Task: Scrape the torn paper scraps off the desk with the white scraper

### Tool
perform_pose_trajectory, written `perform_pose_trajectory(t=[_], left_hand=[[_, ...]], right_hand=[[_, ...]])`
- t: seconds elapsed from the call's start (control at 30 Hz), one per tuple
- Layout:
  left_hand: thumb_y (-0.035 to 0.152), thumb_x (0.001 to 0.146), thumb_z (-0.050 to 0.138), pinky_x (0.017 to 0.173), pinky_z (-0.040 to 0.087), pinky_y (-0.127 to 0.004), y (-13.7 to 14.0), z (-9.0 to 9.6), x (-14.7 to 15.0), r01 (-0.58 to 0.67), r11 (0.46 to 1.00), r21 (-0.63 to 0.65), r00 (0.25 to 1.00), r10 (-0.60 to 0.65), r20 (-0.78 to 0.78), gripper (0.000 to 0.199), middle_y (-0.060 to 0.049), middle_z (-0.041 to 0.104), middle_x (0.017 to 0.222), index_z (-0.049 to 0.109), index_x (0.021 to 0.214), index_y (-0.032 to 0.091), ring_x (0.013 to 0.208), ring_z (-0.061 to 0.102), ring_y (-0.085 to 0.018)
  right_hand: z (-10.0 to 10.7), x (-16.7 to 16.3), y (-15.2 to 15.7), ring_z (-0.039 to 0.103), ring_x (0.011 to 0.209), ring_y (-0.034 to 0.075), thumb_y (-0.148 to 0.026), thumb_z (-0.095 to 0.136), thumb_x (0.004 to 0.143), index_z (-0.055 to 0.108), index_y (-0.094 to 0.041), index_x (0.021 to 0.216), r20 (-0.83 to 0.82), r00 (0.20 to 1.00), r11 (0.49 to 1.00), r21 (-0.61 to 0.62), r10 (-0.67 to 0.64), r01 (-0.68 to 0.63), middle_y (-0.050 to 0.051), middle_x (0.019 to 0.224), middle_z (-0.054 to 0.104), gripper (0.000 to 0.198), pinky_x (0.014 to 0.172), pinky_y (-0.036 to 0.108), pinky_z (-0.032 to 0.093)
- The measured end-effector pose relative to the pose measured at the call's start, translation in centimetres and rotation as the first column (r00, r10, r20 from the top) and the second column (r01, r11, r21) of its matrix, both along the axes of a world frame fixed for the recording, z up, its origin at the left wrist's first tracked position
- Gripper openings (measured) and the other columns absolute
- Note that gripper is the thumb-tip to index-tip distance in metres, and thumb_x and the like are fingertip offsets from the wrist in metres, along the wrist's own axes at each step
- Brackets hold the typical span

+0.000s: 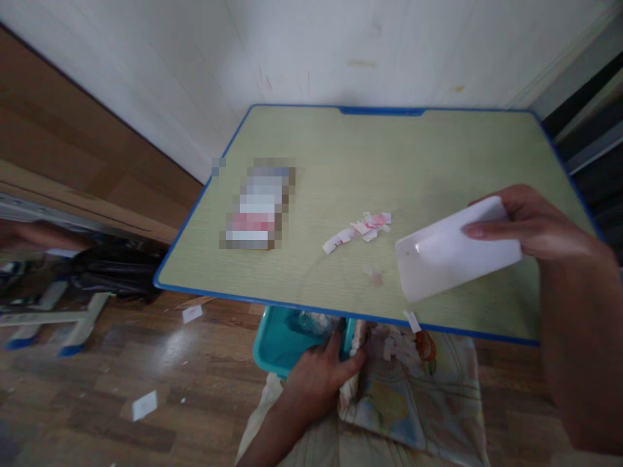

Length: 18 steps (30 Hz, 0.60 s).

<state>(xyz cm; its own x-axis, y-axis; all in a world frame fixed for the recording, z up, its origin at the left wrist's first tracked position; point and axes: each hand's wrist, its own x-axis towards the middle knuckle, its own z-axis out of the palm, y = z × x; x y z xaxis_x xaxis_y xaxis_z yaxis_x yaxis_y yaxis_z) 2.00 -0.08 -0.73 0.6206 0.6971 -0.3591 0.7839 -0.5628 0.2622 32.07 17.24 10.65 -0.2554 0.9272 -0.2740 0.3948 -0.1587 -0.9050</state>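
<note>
My right hand (523,224) grips a white flat rectangular piece (452,250) with rounded corners, thumb on top, tilted above the table's right side. Its exact kind does not show. Below the table's front edge, my left hand (318,379) is closed at the right rim of a teal plastic basin (272,347), its thumb against the patterned cloth (389,402) beside it. Something clear and crumpled (316,321) lies in the basin. Torn paper scraps (363,227) with pink marks lie in a small pile left of the white piece. Another scrap (412,320) sits at the table's front edge.
A blurred-out rectangular item (256,207) lies on the left of the blue-edged table (321,149). White scraps (145,405) are scattered on the wooden floor. At far left are another person's forearm (29,235), a black bag (117,269) and pale metal legs (87,321). A wall stands behind.
</note>
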Motion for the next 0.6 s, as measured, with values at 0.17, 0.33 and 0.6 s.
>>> perform_pose_trajectory(t=[0.17,0.33,0.6], left_hand=[[0.008,0.066,0.046,0.059,0.042,-0.035,-0.1,-0.1,0.0,0.012,1.000,-0.003,1.000,-0.012,0.001,0.070,-0.019,0.023,0.124,0.013,0.123,0.033,0.078,0.052,-0.026],[0.006,0.067,0.043,0.057,0.042,-0.035,0.0,0.2,0.0,0.023,1.000,0.007,1.000,-0.023,-0.005,0.069,-0.018,0.026,0.121,0.013,0.123,0.033,0.076,0.053,-0.025],[0.007,0.065,0.046,0.062,0.042,-0.035,0.1,0.2,0.2,-0.010,1.000,-0.026,1.000,0.010,0.007,0.067,-0.016,0.024,0.125,0.019,0.121,0.033,0.082,0.051,-0.026]], right_hand=[[-0.2,-0.8,0.0,0.046,0.033,0.003,-0.020,0.064,0.054,0.063,-0.012,0.060,0.003,0.984,0.983,-0.022,0.181,-0.181,-0.005,0.042,0.054,0.010,0.031,0.012,0.027],[-0.1,0.0,-0.1,0.044,0.034,0.003,-0.021,0.066,0.051,0.061,-0.013,0.056,0.013,0.981,0.980,0.037,0.193,-0.193,-0.005,0.041,0.052,0.011,0.031,0.013,0.027],[-0.1,0.9,-4.6,0.049,0.046,0.007,-0.030,0.068,0.052,0.065,-0.014,0.068,0.090,0.763,0.728,0.387,-0.640,0.565,0.005,0.065,0.062,0.023,0.041,0.022,0.036]])
